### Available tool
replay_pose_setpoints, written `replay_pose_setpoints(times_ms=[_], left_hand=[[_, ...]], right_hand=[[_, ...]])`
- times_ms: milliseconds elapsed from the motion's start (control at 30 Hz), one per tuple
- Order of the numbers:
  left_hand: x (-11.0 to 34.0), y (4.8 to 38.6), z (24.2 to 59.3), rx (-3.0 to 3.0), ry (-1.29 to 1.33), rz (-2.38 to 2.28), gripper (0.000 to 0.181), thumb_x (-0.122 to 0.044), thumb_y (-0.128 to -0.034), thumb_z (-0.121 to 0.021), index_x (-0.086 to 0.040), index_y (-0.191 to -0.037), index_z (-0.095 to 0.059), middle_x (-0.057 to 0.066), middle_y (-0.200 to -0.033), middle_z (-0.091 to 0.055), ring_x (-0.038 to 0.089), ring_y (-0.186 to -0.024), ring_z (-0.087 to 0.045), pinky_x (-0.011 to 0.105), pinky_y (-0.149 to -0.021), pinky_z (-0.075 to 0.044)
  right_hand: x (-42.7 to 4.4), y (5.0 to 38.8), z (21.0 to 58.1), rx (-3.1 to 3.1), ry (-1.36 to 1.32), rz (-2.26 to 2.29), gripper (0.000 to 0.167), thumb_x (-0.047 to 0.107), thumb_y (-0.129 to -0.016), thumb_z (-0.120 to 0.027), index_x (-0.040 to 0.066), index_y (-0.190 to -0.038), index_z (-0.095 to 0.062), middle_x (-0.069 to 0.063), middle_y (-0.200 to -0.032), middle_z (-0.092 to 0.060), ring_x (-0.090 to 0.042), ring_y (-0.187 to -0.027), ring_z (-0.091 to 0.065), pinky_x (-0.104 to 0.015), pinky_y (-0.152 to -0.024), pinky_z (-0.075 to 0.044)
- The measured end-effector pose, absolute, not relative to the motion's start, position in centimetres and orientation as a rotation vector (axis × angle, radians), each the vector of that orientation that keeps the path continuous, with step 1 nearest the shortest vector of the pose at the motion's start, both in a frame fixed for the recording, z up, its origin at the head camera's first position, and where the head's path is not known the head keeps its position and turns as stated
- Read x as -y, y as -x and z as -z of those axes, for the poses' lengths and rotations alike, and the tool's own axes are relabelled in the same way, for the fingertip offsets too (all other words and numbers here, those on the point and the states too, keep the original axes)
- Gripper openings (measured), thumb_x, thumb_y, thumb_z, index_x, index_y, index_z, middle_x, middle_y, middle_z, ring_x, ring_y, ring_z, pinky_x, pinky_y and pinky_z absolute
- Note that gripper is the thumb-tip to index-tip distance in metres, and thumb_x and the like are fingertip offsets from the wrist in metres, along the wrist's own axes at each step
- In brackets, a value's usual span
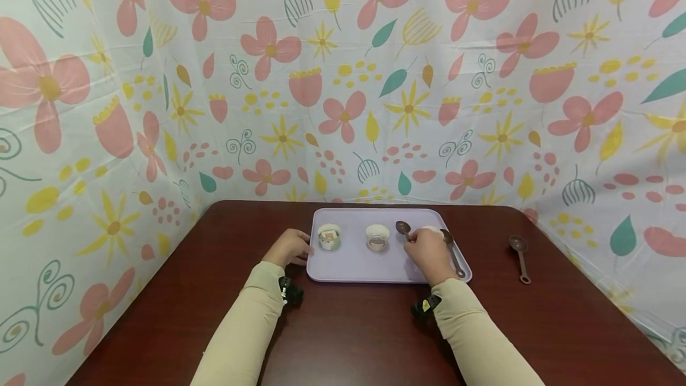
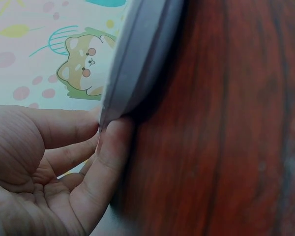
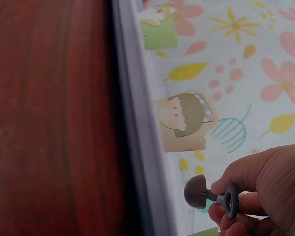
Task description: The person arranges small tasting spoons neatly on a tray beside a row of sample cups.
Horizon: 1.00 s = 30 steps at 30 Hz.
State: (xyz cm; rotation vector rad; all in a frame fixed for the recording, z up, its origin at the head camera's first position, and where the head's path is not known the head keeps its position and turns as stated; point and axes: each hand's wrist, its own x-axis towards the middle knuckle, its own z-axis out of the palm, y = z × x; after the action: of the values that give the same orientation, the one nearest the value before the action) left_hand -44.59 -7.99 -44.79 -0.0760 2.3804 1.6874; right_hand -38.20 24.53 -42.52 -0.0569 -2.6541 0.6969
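Note:
A pale lilac tray lies on the dark wooden table. My left hand grips its left rim, with thumb and fingers at the edge. Over the tray's right part, my right hand pinches a small brown measuring spoon by its handle; the bowl shows in the right wrist view. Two small cups with cartoon pictures, a left cup and a middle cup, stand on the tray. Behind my right hand a third white-rimmed item is mostly hidden. Another brown measuring spoon lies at the tray's right end.
One more brown measuring spoon lies on the table, right of the tray. A flower-patterned cloth hangs along the table's back and sides.

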Motion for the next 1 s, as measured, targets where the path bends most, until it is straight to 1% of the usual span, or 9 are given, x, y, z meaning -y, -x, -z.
replay_pose_setpoints(times_ms=[100,167,367,700,900,1000], left_hand=[[8.0,44.6,44.7,-2.375,0.076,-1.688,0.051,0.013,-0.0874,-0.067,0.011,-0.137,-0.054,0.026,-0.119,-0.061,0.032,-0.092,-0.066,0.045,-0.079,-0.062],[8.0,44.6,44.7,-2.375,0.074,-1.685,0.051,0.013,-0.0876,-0.067,0.011,-0.137,-0.053,0.026,-0.119,-0.061,0.031,-0.091,-0.066,0.045,-0.079,-0.062],[8.0,44.6,44.7,-2.382,0.074,-1.674,0.051,0.013,-0.0878,-0.067,0.011,-0.137,-0.054,0.026,-0.118,-0.062,0.031,-0.091,-0.066,0.045,-0.078,-0.062],[8.2,44.4,44.4,-2.377,0.061,-1.675,0.051,0.013,-0.0879,-0.067,0.011,-0.138,-0.053,0.027,-0.122,-0.06,0.032,-0.092,-0.065,0.044,-0.079,-0.062],[8.2,44.3,44.4,-2.373,0.065,-1.674,0.051,0.013,-0.0878,-0.066,0.01,-0.137,-0.054,0.025,-0.117,-0.061,0.03,-0.089,-0.064,0.043,-0.077,-0.062],[8.1,44.4,44.5,-2.367,0.069,-1.677,0.051,0.013,-0.0877,-0.067,0.01,-0.137,-0.054,0.025,-0.115,-0.061,0.029,-0.088,-0.063,0.043,-0.076,-0.062]], right_hand=[[-24.4,38.2,42.9,2.677,0.045,-0.671,0.007,0.006,-0.077,-0.065,0.005,-0.071,-0.07,-0.004,-0.066,-0.062,-0.022,-0.058,-0.051,-0.036,-0.051,-0.043],[-24.3,38.2,43.2,2.681,0.029,-0.641,0.007,0.006,-0.076,-0.065,0.005,-0.072,-0.07,-0.005,-0.066,-0.063,-0.023,-0.058,-0.053,-0.039,-0.052,-0.045],[-24.1,38.0,43.6,2.696,0.015,-0.612,0.011,0.006,-0.076,-0.067,0.0,-0.083,-0.073,-0.011,-0.076,-0.07,-0.028,-0.065,-0.06,-0.048,-0.064,-0.053],[-24.3,37.9,44.2,2.723,0.019,-0.603,0.013,0.006,-0.076,-0.069,-0.002,-0.087,-0.069,-0.013,-0.079,-0.069,-0.03,-0.07,-0.062,-0.049,-0.069,-0.054],[-24.3,37.6,44.5,2.696,0.018,-0.63,0.01,0.004,-0.071,-0.068,0.001,-0.081,-0.067,-0.011,-0.073,-0.066,-0.028,-0.064,-0.058,-0.044,-0.061,-0.051],[-24.5,37.8,44.6,2.714,0.009,-0.623,0.011,0.004,-0.07,-0.068,0.002,-0.081,-0.067,-0.01,-0.072,-0.065,-0.027,-0.063,-0.057,-0.043,-0.06,-0.049]])
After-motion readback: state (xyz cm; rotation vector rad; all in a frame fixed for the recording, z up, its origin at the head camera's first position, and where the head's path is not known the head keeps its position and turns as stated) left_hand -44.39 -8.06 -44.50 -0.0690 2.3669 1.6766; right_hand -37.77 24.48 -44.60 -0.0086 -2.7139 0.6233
